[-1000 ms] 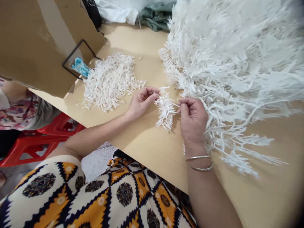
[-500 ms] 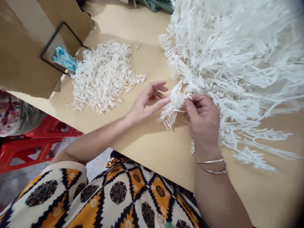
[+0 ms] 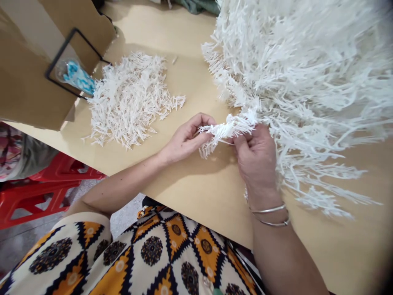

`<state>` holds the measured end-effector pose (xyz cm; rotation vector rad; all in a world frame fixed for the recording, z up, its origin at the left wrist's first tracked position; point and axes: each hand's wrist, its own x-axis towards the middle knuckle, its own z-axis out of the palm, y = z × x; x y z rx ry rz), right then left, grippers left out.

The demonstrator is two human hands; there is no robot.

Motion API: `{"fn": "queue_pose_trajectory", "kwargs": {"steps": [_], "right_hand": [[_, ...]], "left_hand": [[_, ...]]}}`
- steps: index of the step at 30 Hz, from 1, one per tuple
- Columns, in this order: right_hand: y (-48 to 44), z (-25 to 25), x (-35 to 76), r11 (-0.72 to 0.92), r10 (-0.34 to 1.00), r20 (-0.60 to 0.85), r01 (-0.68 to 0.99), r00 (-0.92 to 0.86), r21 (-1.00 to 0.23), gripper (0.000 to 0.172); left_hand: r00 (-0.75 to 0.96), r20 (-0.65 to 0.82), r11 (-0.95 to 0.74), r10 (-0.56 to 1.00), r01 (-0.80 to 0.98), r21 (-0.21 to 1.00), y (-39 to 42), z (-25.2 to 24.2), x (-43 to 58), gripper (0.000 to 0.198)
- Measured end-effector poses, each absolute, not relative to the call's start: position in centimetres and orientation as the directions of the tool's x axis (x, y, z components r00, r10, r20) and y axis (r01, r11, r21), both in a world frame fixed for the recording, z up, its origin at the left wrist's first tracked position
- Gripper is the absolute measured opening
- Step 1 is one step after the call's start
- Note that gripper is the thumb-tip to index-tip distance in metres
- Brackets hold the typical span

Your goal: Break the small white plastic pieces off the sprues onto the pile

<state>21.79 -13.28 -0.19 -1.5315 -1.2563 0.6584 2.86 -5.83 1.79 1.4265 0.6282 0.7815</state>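
Note:
Between my hands is a white plastic sprig (image 3: pixel 225 130) with thin, needle-like branching tips. My right hand (image 3: pixel 256 153) pinches its stem end, close to the big heap of white branching sprigs (image 3: pixel 285 73). My left hand (image 3: pixel 190 137) has its thumb and fingers closed around the sprig's left tips; the exact fingertip contact is partly hidden by the needles. To the left on the table lies a smaller pile of short white sprig pieces (image 3: pixel 129 98).
A cardboard box (image 3: pixel 39 61) stands at the left, with a black wire frame (image 3: pixel 61 53) and a clear cup holding blue-and-white material (image 3: pixel 78 78) against it. Red plastic stools (image 3: pixel 39 196) are below the table edge. Green cloth (image 3: pixel 199 6) lies at the far side.
My left hand's fingers have closed from spread onto the sprig's tips. The sprig has swung to lie more level between my hands. The view has shifted slightly.

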Motion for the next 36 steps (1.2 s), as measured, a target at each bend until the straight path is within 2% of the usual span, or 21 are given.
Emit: {"fn": "queue_pose_trajectory", "kwargs": {"steps": [4, 12, 17, 20, 25, 29, 33, 36], "right_hand": [[-13.0, 0.3, 21.8, 0.01, 0.904, 0.143, 0.314, 0.403, -0.949, 0.012], [-12.7, -0.2, 21.7, 0.005, 0.85, 0.218, 0.406, 0.48, -0.914, 0.02], [-12.6, -0.7, 21.6, 0.088, 0.795, 0.41, 0.585, 0.447, -0.807, 0.025], [-12.9, -0.2, 21.7, 0.152, 0.751, 0.538, 0.693, 0.383, -0.705, 0.017], [-13.5, 1.0, 21.6, 0.2, 0.745, 0.603, 0.768, 0.284, -0.608, 0.012], [-13.6, 1.3, 21.4, 0.242, 0.753, 0.615, 0.77, 0.233, -0.59, 0.015], [-13.5, 1.3, 21.1, 0.248, 0.802, 0.568, 0.762, 0.184, -0.598, 0.022], [-13.4, 1.2, 20.9, 0.271, 0.82, 0.547, 0.727, 0.169, -0.631, 0.026]], "left_hand": [[0.555, 0.046, -0.031, 0.831, -0.037, 0.999, -5.8, 1.7, 3.0, 0.029], [0.545, 0.116, -0.175, 0.83, 0.058, 0.983, -5.7, 1.1, 2.9, 0.035], [0.554, 0.116, -0.187, 0.825, 0.073, 0.98, -5.8, 1.1, 3.1, 0.034], [0.529, 0.142, -0.212, 0.837, 0.075, 0.974, -5.7, 1.0, 3.2, 0.036], [0.475, 0.248, -0.32, 0.844, 0.076, 0.944, -5.7, 0.7, 2.9, 0.044], [0.391, 0.346, -0.473, 0.853, 0.299, 0.829, -5.9, 0.6, 2.7, 0.053], [0.486, 0.34, -0.57, 0.805, 0.474, 0.671, -6.4, 0.7, 3.1, 0.058], [0.534, 0.305, -0.591, 0.789, 0.52, 0.617, -6.5, 0.6, 3.6, 0.049]]}}
